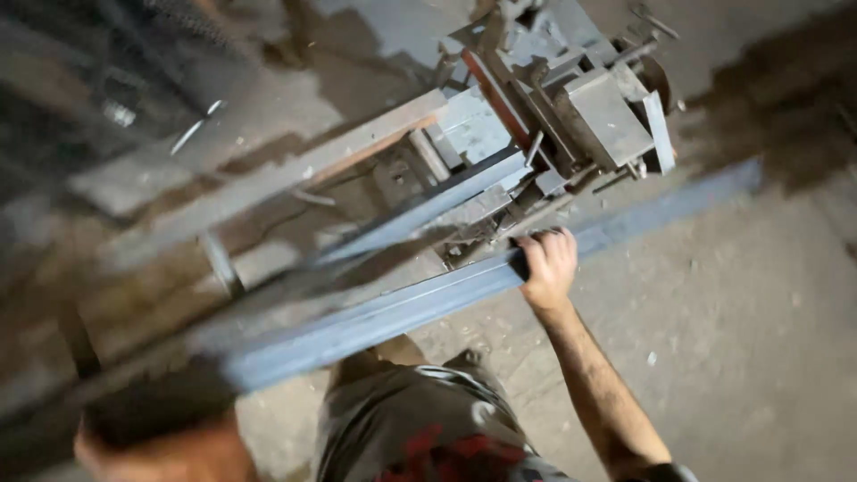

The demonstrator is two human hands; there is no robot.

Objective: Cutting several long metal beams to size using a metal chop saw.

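Note:
A long blue-grey metal bar (393, 312) runs from lower left to upper right, blurred by motion. My right hand (546, 263) is wrapped around it near its middle, beside a metal cutting machine (571, 116). My left hand (161, 428) is at the bottom left, dark and blurred, at the bar's near end and appears to hold it. The bar's far end (705, 192) sticks out past the machine to the right.
The machine sits on a steel frame with long rails (295, 174) stretching left. Other bars (428, 205) lie along the frame. The concrete floor (732, 312) is dusty with small debris. Dark clutter fills the upper left corner. My shorts (420, 428) show below.

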